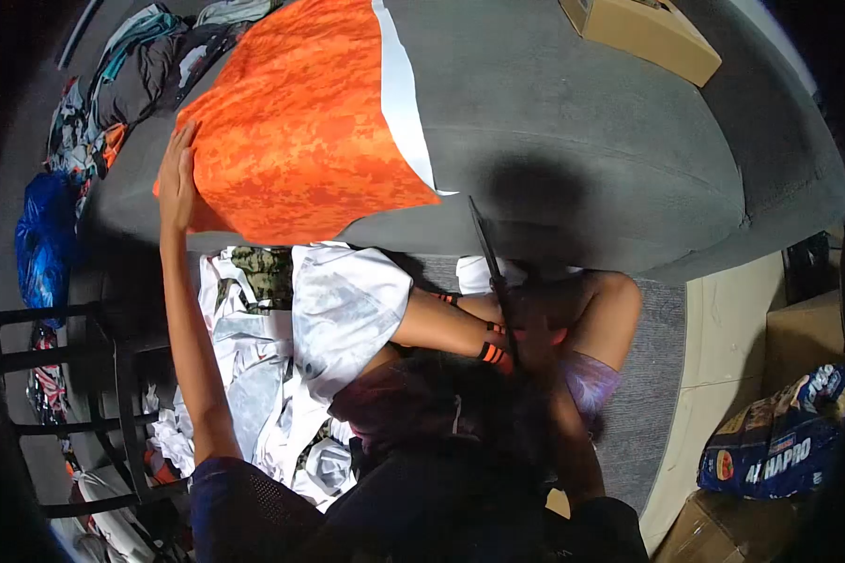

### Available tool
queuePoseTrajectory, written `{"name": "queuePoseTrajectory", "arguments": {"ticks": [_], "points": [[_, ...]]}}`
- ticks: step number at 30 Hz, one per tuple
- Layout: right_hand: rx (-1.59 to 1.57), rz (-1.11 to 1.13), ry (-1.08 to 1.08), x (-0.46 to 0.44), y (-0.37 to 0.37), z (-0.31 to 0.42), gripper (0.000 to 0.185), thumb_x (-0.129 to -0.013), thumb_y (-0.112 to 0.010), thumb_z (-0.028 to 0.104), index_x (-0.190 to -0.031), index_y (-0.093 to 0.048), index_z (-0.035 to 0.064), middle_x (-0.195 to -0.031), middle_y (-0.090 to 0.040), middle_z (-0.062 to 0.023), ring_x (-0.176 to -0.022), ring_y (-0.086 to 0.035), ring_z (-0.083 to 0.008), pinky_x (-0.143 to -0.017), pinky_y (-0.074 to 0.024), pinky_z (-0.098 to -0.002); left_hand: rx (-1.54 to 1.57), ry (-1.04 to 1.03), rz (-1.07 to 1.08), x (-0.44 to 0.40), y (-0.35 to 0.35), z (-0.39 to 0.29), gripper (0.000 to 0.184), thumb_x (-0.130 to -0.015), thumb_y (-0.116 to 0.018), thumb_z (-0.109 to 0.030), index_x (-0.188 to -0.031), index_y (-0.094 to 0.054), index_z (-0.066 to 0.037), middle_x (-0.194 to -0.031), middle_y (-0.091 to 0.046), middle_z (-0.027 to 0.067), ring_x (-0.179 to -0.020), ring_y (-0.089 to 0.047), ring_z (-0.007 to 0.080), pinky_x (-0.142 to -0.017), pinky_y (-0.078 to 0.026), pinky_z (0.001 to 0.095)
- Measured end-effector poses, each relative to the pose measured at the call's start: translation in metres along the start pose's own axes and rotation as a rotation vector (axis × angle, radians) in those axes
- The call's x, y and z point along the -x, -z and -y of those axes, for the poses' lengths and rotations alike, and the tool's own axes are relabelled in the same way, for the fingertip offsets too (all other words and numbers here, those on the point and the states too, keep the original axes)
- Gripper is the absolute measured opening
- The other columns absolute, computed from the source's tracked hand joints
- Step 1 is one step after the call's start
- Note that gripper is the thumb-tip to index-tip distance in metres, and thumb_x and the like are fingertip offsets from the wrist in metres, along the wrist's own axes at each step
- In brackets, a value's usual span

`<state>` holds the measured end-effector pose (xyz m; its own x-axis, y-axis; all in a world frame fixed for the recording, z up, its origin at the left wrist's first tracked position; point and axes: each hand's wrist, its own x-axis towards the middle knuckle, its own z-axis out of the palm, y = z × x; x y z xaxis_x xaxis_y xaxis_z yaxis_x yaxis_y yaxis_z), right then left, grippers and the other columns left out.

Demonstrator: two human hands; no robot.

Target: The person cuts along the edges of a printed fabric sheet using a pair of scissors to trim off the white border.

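An orange camouflage-patterned fabric piece [296,131] is spread over the grey cushioned seat, and a white strip [400,98] borders its right edge. My left hand [176,174] lies flat with fingers stretched out on the fabric's left edge. Low over my crossed legs, my right hand [537,349] is in shadow, its fingers wrapped round the handles of what look like dark scissors [488,246]. Their long narrow blades point up toward the fabric's lower right corner, a little apart from it. Shadow hides most of the grip.
White printed fabric pieces [253,361] are heaped on the floor by my legs. The grey seat [582,113] carries a cardboard box [652,38] at the back right. On the left are a black metal rack [122,413], a blue plastic bag [42,239] and piled clothes. A printed sack [775,441] sits at right.
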<state>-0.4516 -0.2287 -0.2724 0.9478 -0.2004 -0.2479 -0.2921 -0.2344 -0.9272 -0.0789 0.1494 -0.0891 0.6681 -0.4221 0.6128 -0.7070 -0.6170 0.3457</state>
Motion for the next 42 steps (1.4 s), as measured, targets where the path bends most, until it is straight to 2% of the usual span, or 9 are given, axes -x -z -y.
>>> {"name": "queuePoseTrajectory", "arguments": {"ticks": [4,8,10,13,19,23,29,33,42], "points": [[0.029,-0.027,-0.026,-0.004,-0.011,0.009,0.063,-0.074,-0.082,0.032,-0.125,-0.058,0.0043,-0.099,-0.065,-0.0125,-0.085,-0.060,-0.0236,-0.079,-0.0490,-0.0374,-0.141,-0.024,-0.276,0.025,-0.008,-0.006,0.038,-0.098,-0.040,-0.015,-0.131,-0.054,-0.001,-0.138,-0.052,0.0143,-0.129,-0.046,0.0282,-0.106,-0.036,0.0363],[0.018,0.091,-0.182,-0.013,-0.012,-0.001,0.048,-0.076,-0.080,0.039,-0.104,-0.065,0.0038,-0.082,-0.063,-0.0044,-0.069,-0.056,-0.0155,-0.064,-0.0450,-0.0313,0.177,0.013,-0.440,0.045,-0.049,-0.109,0.034,-0.090,-0.048,-0.001,-0.123,-0.059,-0.001,-0.129,-0.056,0.0150,-0.123,-0.050,0.0305,-0.105,-0.038,0.0369],[-0.064,0.062,-0.141,-0.018,-0.017,-0.009,0.047,-0.076,-0.080,0.039,-0.103,-0.065,0.0040,-0.081,-0.063,-0.0043,-0.069,-0.056,-0.0155,-0.063,-0.0443,-0.0316,0.206,-0.155,-0.211,0.036,-0.057,-0.153,0.035,-0.085,-0.051,0.001,-0.118,-0.061,-0.002,-0.127,-0.056,0.0134,-0.121,-0.051,0.0301,-0.104,-0.039,0.0378],[-0.380,-0.033,-0.003,-0.022,-0.035,-0.018,0.045,-0.076,-0.080,0.039,-0.102,-0.066,0.0049,-0.080,-0.062,-0.0042,-0.067,-0.054,-0.0156,-0.060,-0.0423,-0.0328,0.340,-0.194,0.070,0.016,-0.070,-0.196,0.039,-0.086,-0.059,-0.014,-0.125,-0.060,-0.008,-0.132,-0.055,0.0083,-0.123,-0.050,0.0288,-0.106,-0.036,0.0397],[-0.386,-0.006,0.165,-0.025,-0.025,0.008,0.045,-0.075,-0.081,0.036,-0.102,-0.066,0.0041,-0.080,-0.064,-0.0053,-0.064,-0.053,-0.0164,-0.058,-0.0402,-0.0346,0.059,-0.333,0.198,-0.012,-0.080,-0.197,0.050,-0.085,-0.064,-0.029,-0.132,-0.056,-0.013,-0.135,-0.054,0.0047,-0.124,-0.049,0.0275,-0.108,-0.033,0.0408],[0.154,-0.124,0.504,-0.041,-0.007,0.008,0.039,-0.075,-0.080,0.032,-0.098,-0.067,0.0033,-0.078,-0.064,-0.0064,-0.062,-0.053,-0.0159,-0.057,-0.0388,-0.0330,0.025,-0.343,0.281,-0.018,-0.074,-0.190,0.062,-0.081,-0.067,-0.040,-0.137,-0.053,-0.017,-0.138,-0.052,0.0022,-0.123,-0.050,0.0262,-0.109,-0.031,0.0411],[0.145,-0.013,0.383,-0.017,0.012,0.069,0.035,-0.073,-0.081,0.033,-0.088,-0.067,0.0036,-0.074,-0.064,-0.0065,-0.059,-0.052,-0.0170,-0.055,-0.0384,-0.0327,0.012,-0.381,0.320,-0.034,-0.073,-0.183,0.065,-0.078,-0.070,-0.042,-0.136,-0.053,-0.018,-0.139,-0.050,0.0022,-0.122,-0.050,0.0259,-0.108,-0.032,0.0409],[0.021,0.002,0.322,-0.004,0.021,0.083,0.038,-0.067,-0.083,0.030,-0.075,-0.055,0.0046,-0.066,-0.053,-0.0036,-0.057,-0.044,-0.0174,-0.055,-0.0357,-0.0332,0.074,-0.441,0.392,-0.045,-0.070,-0.179,0.068,-0.077,-0.071,-0.043,-0.137,-0.052,-0.019,-0.140,-0.049,0.0019,-0.120,-0.051,0.0262,-0.107,-0.033,0.0401],[0.177,0.050,0.258,-0.009,0.042,0.087,0.041,-0.068,-0.082,0.037,-0.073,-0.056,0.0050,-0.062,-0.054,-0.0013,-0.053,-0.042,-0.0130,-0.052,-0.0330,-0.0283,0.131,-0.496,0.452,-0.060,-0.080,-0.174,0.068,-0.077,-0.073,-0.038,-0.137,-0.053,-0.015,-0.139,-0.050,0.0059,-0.122,-0.050,0.0281,-0.106,-0.035,0.0393]]}}
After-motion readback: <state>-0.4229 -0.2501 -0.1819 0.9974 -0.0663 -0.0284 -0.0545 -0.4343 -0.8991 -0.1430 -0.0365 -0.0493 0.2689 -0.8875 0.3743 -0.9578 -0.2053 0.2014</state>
